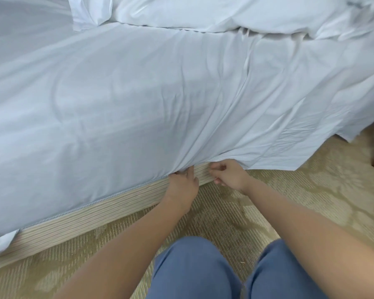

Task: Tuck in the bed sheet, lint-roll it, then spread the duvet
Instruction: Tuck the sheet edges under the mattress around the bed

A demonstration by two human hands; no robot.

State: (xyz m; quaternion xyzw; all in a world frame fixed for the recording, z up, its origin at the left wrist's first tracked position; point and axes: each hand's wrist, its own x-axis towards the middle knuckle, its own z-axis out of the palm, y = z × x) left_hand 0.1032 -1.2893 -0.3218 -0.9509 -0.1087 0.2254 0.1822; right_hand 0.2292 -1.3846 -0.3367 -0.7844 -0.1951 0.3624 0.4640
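At the bed's near side, head view: the sheet lies tucked along the base to the left, but hangs loose over the carpet to the right. The left hand pushes the sheet edge in at the base top, its fingers partly hidden under cloth. The right hand has its fingers curled, pinching the loose edge. The duvet lies bunched at the far side. Judged progress: tucking about half done; lint-rolling and duvet spreading remain. No roller shows.
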